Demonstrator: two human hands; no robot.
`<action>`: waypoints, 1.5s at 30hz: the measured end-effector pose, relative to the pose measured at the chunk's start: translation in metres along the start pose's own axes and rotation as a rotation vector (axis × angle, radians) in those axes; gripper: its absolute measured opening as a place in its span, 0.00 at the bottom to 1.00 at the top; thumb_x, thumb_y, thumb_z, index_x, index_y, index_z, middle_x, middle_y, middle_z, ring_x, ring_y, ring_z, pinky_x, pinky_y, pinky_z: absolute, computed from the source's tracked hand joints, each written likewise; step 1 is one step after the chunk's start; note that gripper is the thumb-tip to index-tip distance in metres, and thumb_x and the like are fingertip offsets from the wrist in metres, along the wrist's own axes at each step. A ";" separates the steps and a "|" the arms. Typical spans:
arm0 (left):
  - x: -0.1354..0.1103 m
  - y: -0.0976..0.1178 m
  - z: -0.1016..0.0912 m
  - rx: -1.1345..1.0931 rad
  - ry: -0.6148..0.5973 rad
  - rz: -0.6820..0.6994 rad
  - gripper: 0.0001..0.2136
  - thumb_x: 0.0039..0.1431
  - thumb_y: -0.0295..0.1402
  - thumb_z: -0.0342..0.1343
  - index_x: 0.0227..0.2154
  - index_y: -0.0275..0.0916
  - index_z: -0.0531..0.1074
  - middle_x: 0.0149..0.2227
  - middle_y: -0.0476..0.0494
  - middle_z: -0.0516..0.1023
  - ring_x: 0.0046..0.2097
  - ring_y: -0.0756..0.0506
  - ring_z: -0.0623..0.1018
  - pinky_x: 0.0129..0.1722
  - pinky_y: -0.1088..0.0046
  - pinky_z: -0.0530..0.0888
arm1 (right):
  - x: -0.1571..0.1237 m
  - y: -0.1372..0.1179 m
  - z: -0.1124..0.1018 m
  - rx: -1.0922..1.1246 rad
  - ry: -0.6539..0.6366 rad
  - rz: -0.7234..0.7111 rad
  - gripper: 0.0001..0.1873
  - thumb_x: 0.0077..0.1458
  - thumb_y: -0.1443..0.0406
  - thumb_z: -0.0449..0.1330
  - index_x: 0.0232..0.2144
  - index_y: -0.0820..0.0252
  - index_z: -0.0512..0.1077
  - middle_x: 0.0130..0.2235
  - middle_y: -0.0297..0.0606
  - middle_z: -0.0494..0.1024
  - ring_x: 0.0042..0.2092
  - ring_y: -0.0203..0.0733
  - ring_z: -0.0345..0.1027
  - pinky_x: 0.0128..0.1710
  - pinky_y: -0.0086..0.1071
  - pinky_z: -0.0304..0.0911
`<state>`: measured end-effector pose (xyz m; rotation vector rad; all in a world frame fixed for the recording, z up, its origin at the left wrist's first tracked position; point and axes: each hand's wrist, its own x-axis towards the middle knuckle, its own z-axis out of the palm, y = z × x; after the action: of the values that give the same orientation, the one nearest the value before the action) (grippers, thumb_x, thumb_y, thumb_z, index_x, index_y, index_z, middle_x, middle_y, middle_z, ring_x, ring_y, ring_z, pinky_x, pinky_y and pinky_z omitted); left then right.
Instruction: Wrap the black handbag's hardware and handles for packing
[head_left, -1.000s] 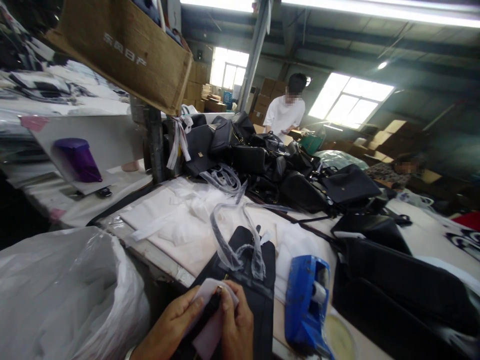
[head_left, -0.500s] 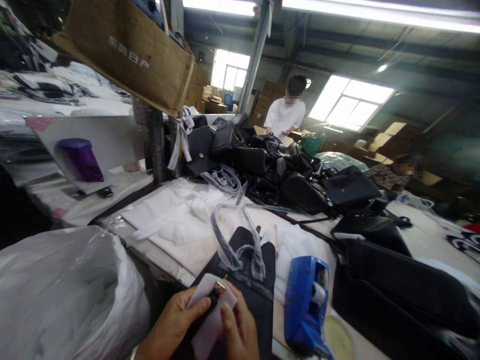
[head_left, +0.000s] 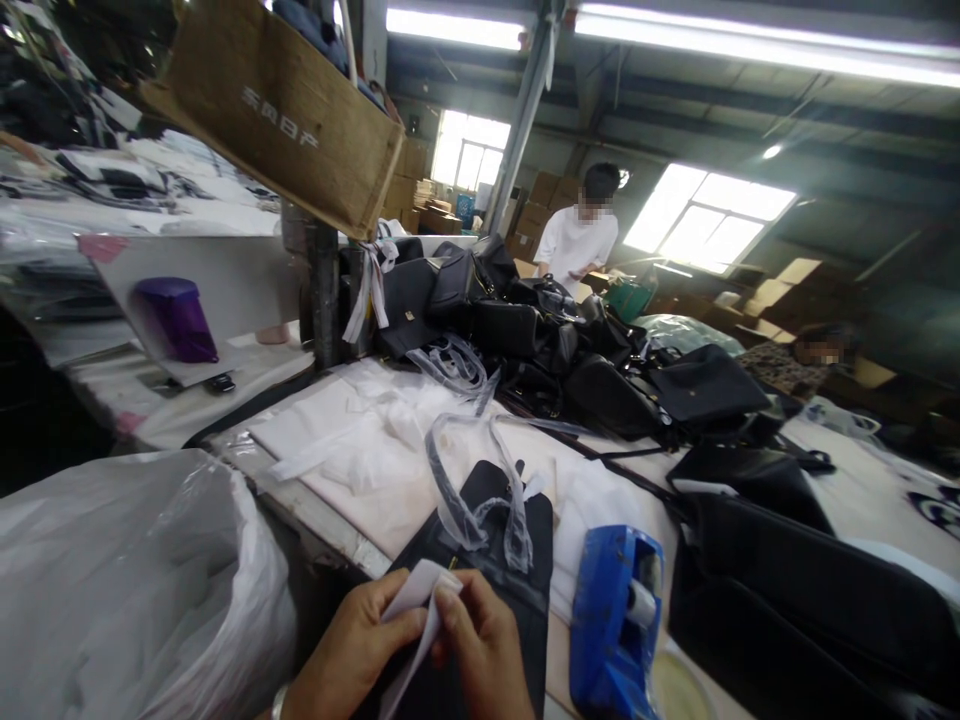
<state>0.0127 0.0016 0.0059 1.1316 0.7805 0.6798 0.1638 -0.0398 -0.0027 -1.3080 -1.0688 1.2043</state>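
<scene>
Between both hands is a folded strip of white wrapping paper (head_left: 417, 592). My left hand (head_left: 358, 632) pinches its left side between thumb and fingers. My right hand (head_left: 480, 640) pinches the upper right edge of the fold. Whatever lies inside the fold is hidden. Beneath the hands a black leather bag (head_left: 531, 590) lies on the table, partly covered by them. Its handles (head_left: 448, 490) are wrapped in clear plastic and loop away from me.
A blue tape dispenser (head_left: 616, 615) stands to the right, beside more black bags (head_left: 810, 590). Black bags (head_left: 502, 325) are heaped at the back. White sheets (head_left: 367, 425) lie on the left; a large plastic sack (head_left: 142, 580) stands nearby. Across the heap is a person (head_left: 577, 240).
The white paper has been folded over, covering the black strap end with a gold buckle that showed before. My right fingers have closed on the fold. The view has shifted slightly.
</scene>
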 end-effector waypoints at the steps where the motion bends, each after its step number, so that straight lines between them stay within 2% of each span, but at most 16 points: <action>1: 0.000 -0.004 0.000 0.072 0.046 0.015 0.11 0.60 0.37 0.55 0.38 0.36 0.78 0.28 0.48 0.79 0.29 0.47 0.75 0.28 0.77 0.68 | 0.000 0.000 0.002 -0.063 0.035 -0.013 0.17 0.60 0.52 0.57 0.33 0.61 0.70 0.21 0.29 0.69 0.22 0.32 0.62 0.21 0.24 0.57; 4: -0.005 -0.011 0.003 0.235 0.128 0.065 0.14 0.63 0.41 0.51 0.38 0.38 0.78 0.30 0.47 0.79 0.33 0.45 0.76 0.33 0.76 0.71 | 0.000 0.006 0.006 -0.174 0.127 -0.042 0.17 0.61 0.52 0.54 0.31 0.59 0.70 0.20 0.27 0.67 0.21 0.33 0.61 0.20 0.24 0.56; 7: -0.010 -0.012 0.007 0.288 0.129 0.116 0.17 0.63 0.44 0.49 0.46 0.42 0.76 0.40 0.45 0.81 0.41 0.42 0.77 0.45 0.74 0.72 | 0.000 0.011 0.009 -0.224 0.186 -0.047 0.18 0.62 0.51 0.53 0.31 0.59 0.69 0.22 0.28 0.66 0.22 0.33 0.61 0.21 0.24 0.56; 9: -0.011 -0.014 0.010 0.317 0.134 0.134 0.17 0.62 0.44 0.52 0.50 0.43 0.73 0.45 0.45 0.80 0.45 0.41 0.77 0.48 0.74 0.71 | 0.000 0.012 0.009 -0.245 0.203 -0.047 0.18 0.62 0.51 0.52 0.31 0.58 0.68 0.23 0.29 0.67 0.24 0.34 0.61 0.23 0.24 0.57; 12: -0.008 -0.020 0.012 0.332 0.187 0.106 0.16 0.62 0.44 0.53 0.48 0.43 0.74 0.39 0.47 0.80 0.43 0.42 0.77 0.44 0.76 0.71 | -0.001 0.010 0.007 -0.245 0.194 -0.034 0.18 0.62 0.51 0.52 0.31 0.58 0.68 0.24 0.29 0.66 0.24 0.34 0.61 0.23 0.25 0.57; 15: -0.004 -0.024 0.013 0.316 0.199 0.093 0.14 0.62 0.45 0.53 0.41 0.41 0.75 0.33 0.49 0.78 0.38 0.44 0.76 0.39 0.77 0.70 | -0.001 0.005 0.002 -0.250 0.164 -0.034 0.18 0.61 0.51 0.53 0.31 0.59 0.70 0.25 0.31 0.68 0.25 0.36 0.63 0.23 0.25 0.59; 20: 0.000 -0.023 0.012 0.295 0.176 0.062 0.15 0.61 0.46 0.53 0.33 0.38 0.75 0.31 0.49 0.76 0.34 0.46 0.72 0.34 0.77 0.68 | -0.001 -0.004 -0.005 -0.280 0.153 -0.082 0.13 0.61 0.55 0.54 0.38 0.58 0.72 0.30 0.34 0.73 0.27 0.36 0.65 0.24 0.25 0.61; 25: -0.002 -0.022 0.017 0.292 0.196 0.051 0.14 0.60 0.43 0.56 0.28 0.37 0.74 0.27 0.50 0.71 0.31 0.48 0.68 0.30 0.77 0.65 | -0.007 -0.003 -0.005 -0.245 0.193 -0.048 0.11 0.59 0.58 0.55 0.31 0.59 0.71 0.26 0.31 0.70 0.26 0.35 0.64 0.22 0.24 0.58; 31: -0.002 -0.026 0.024 0.418 0.212 0.093 0.12 0.62 0.39 0.53 0.26 0.38 0.72 0.26 0.51 0.71 0.31 0.48 0.69 0.32 0.78 0.65 | -0.010 0.012 -0.003 -0.199 0.276 0.048 0.14 0.60 0.57 0.53 0.27 0.59 0.67 0.23 0.27 0.65 0.22 0.33 0.59 0.21 0.25 0.55; 35: 0.001 -0.028 0.023 0.567 0.212 0.195 0.12 0.64 0.37 0.51 0.26 0.40 0.71 0.27 0.50 0.72 0.31 0.48 0.71 0.33 0.78 0.66 | 0.000 0.024 -0.002 -0.084 0.299 0.088 0.12 0.57 0.56 0.54 0.31 0.59 0.67 0.23 0.26 0.64 0.19 0.31 0.58 0.16 0.23 0.55; 39: 0.003 -0.034 0.019 0.820 0.141 0.397 0.10 0.66 0.31 0.46 0.36 0.42 0.74 0.32 0.45 0.75 0.34 0.46 0.75 0.34 0.77 0.68 | 0.006 0.028 -0.002 0.158 0.273 0.124 0.14 0.53 0.56 0.57 0.38 0.60 0.67 0.19 0.22 0.62 0.15 0.30 0.55 0.13 0.22 0.53; 42: 0.005 -0.042 0.015 0.989 0.117 0.532 0.12 0.65 0.27 0.45 0.43 0.42 0.73 0.35 0.43 0.77 0.35 0.46 0.77 0.35 0.77 0.70 | 0.002 0.024 -0.003 0.304 0.253 0.103 0.16 0.52 0.57 0.59 0.38 0.61 0.67 0.19 0.23 0.65 0.17 0.30 0.57 0.15 0.22 0.57; 45: 0.008 -0.051 0.010 1.111 0.120 0.642 0.16 0.64 0.24 0.44 0.50 0.40 0.71 0.41 0.38 0.79 0.39 0.45 0.80 0.37 0.77 0.74 | -0.004 0.015 -0.003 0.345 0.230 0.052 0.17 0.54 0.55 0.59 0.40 0.61 0.69 0.21 0.27 0.69 0.21 0.33 0.63 0.21 0.27 0.64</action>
<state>0.0299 -0.0120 -0.0419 2.4350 0.9191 0.8591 0.1656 -0.0458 -0.0174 -1.1743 -0.6332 1.1833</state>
